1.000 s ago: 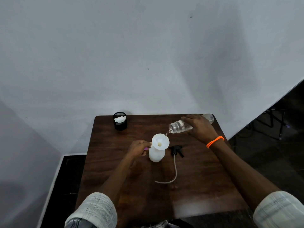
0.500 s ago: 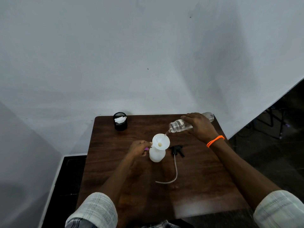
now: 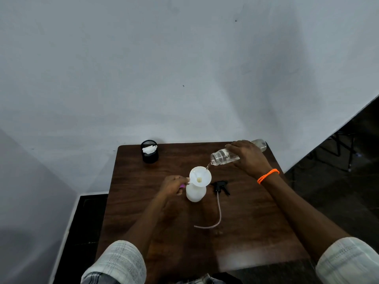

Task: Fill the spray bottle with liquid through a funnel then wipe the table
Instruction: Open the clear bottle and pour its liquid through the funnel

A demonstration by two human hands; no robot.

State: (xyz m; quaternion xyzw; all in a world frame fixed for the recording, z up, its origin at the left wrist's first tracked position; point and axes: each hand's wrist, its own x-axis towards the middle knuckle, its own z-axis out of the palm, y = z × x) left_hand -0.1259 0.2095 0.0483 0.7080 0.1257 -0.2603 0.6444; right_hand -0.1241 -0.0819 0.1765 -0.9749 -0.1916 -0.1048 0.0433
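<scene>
Left hand [image 3: 173, 184] is pinched on the funnel [image 3: 200, 176] tab, steadying it; right hand [image 3: 249, 157] is wrapped round the clear bottle [image 3: 224, 155], tipped mouth-down over the funnel rim. Since a second ago the clear bottle has been raised slightly at its far end and a thin stream is seen entering the funnel, so filling is judged under way, wiping not begun. Spray bottle [image 3: 195, 193] stands upright mid-table [image 3: 256, 222] under the funnel. Counted: one funnel, one spray bottle, one clear bottle, one spray head [image 3: 221, 186] with tube, lying just right; one black cup [image 3: 150, 151] holding a white wad, far left.
</scene>
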